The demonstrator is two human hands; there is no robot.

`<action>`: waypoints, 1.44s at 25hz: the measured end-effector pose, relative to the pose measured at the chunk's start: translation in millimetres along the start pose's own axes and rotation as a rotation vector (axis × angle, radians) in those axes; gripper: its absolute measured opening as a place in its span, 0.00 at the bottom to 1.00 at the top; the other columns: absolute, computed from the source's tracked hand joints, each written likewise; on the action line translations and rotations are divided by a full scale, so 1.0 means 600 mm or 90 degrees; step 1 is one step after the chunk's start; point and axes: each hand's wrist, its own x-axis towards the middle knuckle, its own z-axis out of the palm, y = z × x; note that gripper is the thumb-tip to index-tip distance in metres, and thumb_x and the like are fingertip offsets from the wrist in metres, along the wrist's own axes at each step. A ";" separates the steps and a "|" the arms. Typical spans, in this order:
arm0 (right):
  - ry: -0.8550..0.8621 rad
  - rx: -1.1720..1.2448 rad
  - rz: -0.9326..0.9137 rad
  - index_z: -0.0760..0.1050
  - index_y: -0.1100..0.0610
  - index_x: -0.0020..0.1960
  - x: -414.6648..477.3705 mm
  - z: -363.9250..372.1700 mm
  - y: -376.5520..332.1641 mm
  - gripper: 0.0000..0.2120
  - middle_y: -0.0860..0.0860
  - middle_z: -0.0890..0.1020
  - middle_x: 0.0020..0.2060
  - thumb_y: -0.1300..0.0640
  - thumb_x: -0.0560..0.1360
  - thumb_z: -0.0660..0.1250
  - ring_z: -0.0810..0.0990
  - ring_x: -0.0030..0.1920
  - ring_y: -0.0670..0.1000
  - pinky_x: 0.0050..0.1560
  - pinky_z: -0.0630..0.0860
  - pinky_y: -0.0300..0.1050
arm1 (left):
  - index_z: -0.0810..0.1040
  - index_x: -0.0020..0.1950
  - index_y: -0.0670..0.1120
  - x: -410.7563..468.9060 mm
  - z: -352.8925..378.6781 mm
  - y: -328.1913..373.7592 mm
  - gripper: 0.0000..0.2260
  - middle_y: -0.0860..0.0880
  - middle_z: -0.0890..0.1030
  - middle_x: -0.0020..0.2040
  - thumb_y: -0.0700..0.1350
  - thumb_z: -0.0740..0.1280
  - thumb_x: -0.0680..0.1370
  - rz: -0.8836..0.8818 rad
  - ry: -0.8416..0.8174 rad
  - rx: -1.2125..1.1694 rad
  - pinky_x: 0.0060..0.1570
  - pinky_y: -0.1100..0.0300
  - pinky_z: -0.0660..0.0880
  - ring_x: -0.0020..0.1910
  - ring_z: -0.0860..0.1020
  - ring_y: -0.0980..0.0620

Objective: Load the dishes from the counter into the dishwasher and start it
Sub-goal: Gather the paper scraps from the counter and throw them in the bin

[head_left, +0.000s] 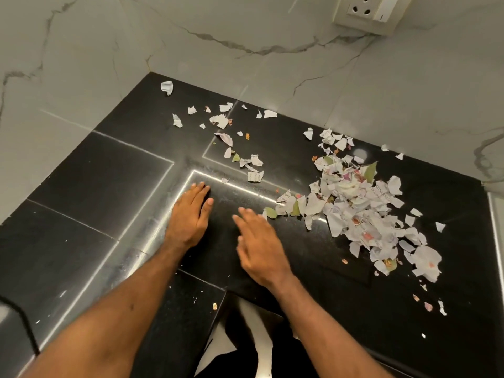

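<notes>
Head view: left hand (pixel 191 211) flat on counter (pixel 109 186); right hand (pixel 259 246) open, empty, beside paper scraps (pixel 354 208).

Shiny black surface (pixel 109 186), pretty messy. A big heap of torn paper (pixel 362 211) sits toward the right edge with green leaves (pixel 370 171) mixed in. Looser scraps (pixel 221 121) trail toward the back corner, where there's one crumpled bit (pixel 167 87).

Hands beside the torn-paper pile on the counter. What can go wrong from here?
1. The right hand is next to the paper pile; a loose sweep may push scraps off the counter edge, where one scrap already lies.
2. The stray scraps near the back wall are easily missed.
3. No dishes in view.
</notes>
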 end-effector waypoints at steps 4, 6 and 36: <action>-0.075 -0.024 -0.016 0.51 0.55 0.85 0.075 0.057 -0.044 0.31 0.51 0.52 0.85 0.44 0.86 0.51 0.45 0.84 0.48 0.84 0.49 0.54 | 0.63 0.82 0.51 0.005 0.008 -0.006 0.26 0.52 0.62 0.82 0.60 0.47 0.86 0.023 -0.019 0.027 0.80 0.48 0.56 0.82 0.55 0.55; -0.080 -0.046 -0.001 0.49 0.54 0.85 0.077 0.064 -0.040 0.32 0.51 0.50 0.85 0.41 0.86 0.49 0.44 0.84 0.47 0.83 0.49 0.54 | 0.63 0.82 0.51 0.003 0.008 -0.008 0.26 0.52 0.62 0.82 0.59 0.47 0.86 0.019 -0.028 0.024 0.80 0.47 0.57 0.82 0.54 0.56; 0.118 -0.088 0.354 0.40 0.58 0.84 0.227 0.016 0.143 0.40 0.57 0.47 0.84 0.31 0.83 0.41 0.43 0.84 0.56 0.83 0.47 0.59 | 0.69 0.76 0.54 0.048 0.060 0.071 0.25 0.58 0.69 0.75 0.64 0.49 0.85 -0.157 0.175 0.064 0.76 0.49 0.61 0.75 0.65 0.57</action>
